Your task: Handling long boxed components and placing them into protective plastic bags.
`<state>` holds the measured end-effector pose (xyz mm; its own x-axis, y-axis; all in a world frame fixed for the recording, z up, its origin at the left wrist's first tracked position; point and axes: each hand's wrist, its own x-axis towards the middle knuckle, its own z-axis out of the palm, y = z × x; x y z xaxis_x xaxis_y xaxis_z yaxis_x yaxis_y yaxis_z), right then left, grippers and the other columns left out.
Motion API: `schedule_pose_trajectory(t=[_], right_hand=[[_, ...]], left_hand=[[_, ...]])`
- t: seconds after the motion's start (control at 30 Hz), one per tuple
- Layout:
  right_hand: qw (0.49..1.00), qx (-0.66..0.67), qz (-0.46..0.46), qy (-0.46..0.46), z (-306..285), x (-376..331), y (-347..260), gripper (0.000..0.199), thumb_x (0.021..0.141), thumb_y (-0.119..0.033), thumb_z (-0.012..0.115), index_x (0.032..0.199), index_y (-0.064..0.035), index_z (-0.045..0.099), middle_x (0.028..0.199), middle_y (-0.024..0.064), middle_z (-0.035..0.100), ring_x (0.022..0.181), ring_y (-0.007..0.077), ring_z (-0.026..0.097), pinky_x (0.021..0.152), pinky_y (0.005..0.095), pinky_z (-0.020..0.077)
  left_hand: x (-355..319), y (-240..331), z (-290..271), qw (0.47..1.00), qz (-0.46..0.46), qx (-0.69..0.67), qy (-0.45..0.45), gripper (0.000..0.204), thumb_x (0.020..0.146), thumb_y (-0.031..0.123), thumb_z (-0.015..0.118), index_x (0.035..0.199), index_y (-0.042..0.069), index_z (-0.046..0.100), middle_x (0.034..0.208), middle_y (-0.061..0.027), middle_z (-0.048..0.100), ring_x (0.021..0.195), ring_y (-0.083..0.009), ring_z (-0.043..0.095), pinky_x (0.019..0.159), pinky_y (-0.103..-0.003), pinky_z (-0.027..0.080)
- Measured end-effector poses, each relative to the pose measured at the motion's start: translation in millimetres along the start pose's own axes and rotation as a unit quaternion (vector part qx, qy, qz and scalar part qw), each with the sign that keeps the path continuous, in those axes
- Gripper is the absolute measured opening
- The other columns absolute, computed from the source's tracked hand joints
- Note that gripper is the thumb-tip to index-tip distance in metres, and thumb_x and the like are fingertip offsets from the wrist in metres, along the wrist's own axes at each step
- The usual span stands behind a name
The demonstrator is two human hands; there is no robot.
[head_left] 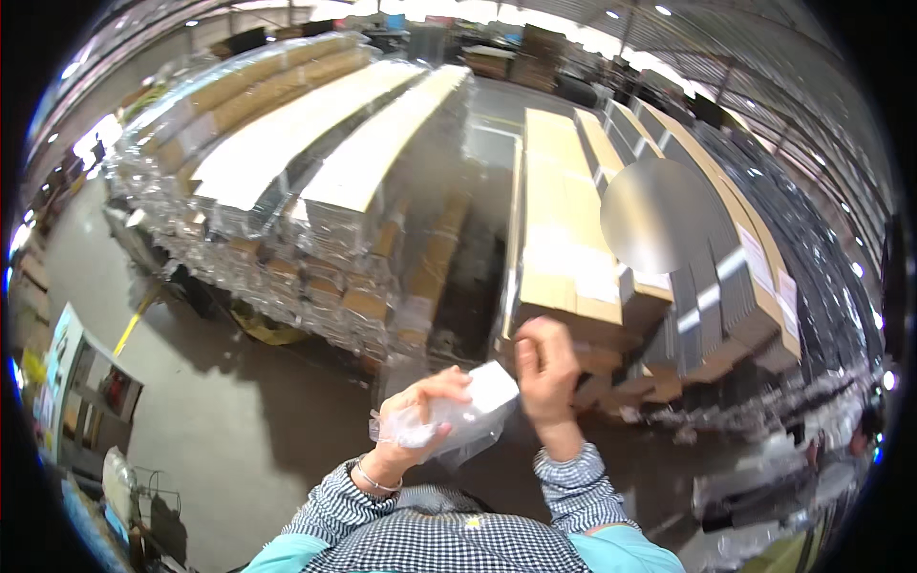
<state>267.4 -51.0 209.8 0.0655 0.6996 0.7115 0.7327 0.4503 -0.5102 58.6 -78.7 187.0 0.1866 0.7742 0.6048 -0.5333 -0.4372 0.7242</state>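
Note:
Low in front of my body, my left hand (415, 420) is closed round a clear plastic bag (458, 441). A white block, perhaps a stack of labels (492, 387), shows at the bag's right end. Just right of it and apart from it, my right hand (547, 368) is raised with its fingers curled in. What those fingers hold, if anything, is too blurred to make out. Behind this hand lies the near end of a long brown cardboard carton (564, 220).
On the left, long plastic-wrapped packs with white tops (368, 158) lie stacked. To the right are more long cartons and dark grey strips (735, 301) bound with white bands. A dark gap (473, 277) runs between the stacks. Grey floor (210, 411) spreads at the lower left, near a cabinet (91, 387).

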Motion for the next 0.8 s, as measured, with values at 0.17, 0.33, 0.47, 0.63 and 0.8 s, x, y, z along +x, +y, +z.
schedule_pose_trajectory(t=[0.17, 0.33, 0.47, 0.63, 0.8], right_hand=[[0.949, -0.272, 0.119, -0.103, 14, 67, 68, 0.087, 0.088, -0.054, 0.062, 0.144, 0.0087, 0.04, 0.154, 0.0289, 0.031, 0.144, 0.0439, 0.028, 0.118, 0.0497, 0.0231], [0.914, -0.354, 0.166, -0.106, 53, 74, 49, 0.079, 0.083, -0.047, 0.069, 0.146, -0.006, 0.044, 0.158, 0.0227, 0.027, 0.147, 0.0431, 0.019, 0.111, 0.0603, 0.0247], [0.913, -0.365, 0.153, -0.1, 41, 66, 29, 0.066, 0.081, -0.035, 0.066, 0.143, -0.0161, 0.05, 0.157, 0.0179, 0.031, 0.141, 0.0462, 0.027, 0.104, 0.0628, 0.0335], [0.92, -0.377, 0.092, -0.052, -21, -35, -53, 0.056, 0.085, -0.036, 0.067, 0.133, -0.0088, 0.058, 0.151, 0.0154, 0.042, 0.139, 0.0386, 0.035, 0.104, 0.0599, 0.0351], [0.989, 0.148, 0.018, 0.0, -41, -81, -148, 0.041, 0.077, -0.022, 0.081, 0.11, -0.0055, 0.064, 0.119, 0.0147, 0.061, 0.121, 0.0368, 0.054, 0.101, 0.0422, 0.0415]], left_hand=[[-7, 9, -18, 0.956, -0.033, -0.273, 0.103, 0.038, 0.095, 0.018, 0.064, 0.128, 0.011, 0.048, 0.083, -0.0104, 0.064, 0.095, -0.0259, 0.065, 0.101, -0.049, 0.047], [-3, 52, -12, 0.923, -0.139, -0.282, 0.222, 0.025, 0.099, 0.029, 0.06, 0.119, 0.015, 0.056, 0.106, -0.0044, 0.063, 0.103, -0.0233, 0.06, 0.102, -0.043, 0.046], [-2, 67, -15, 0.921, -0.117, -0.331, 0.167, 0.038, 0.102, 0.046, 0.05, 0.124, 0.015, 0.055, 0.132, -0.0083, 0.058, 0.124, -0.027, 0.051, 0.11, -0.045, 0.04], [-15, 103, -23, 0.93, -0.105, -0.331, 0.121, 0.041, 0.102, 0.048, 0.048, 0.125, 0.014, 0.054, 0.133, -0.0066, 0.057, 0.127, -0.0262, 0.049, 0.113, -0.044, 0.037], [-31, 99, -16, 0.924, -0.155, -0.333, 0.104, 0.034, 0.104, 0.044, 0.047, 0.117, 0.014, 0.057, 0.127, -0.0062, 0.061, 0.127, -0.0252, 0.05, 0.114, -0.045, 0.037]])
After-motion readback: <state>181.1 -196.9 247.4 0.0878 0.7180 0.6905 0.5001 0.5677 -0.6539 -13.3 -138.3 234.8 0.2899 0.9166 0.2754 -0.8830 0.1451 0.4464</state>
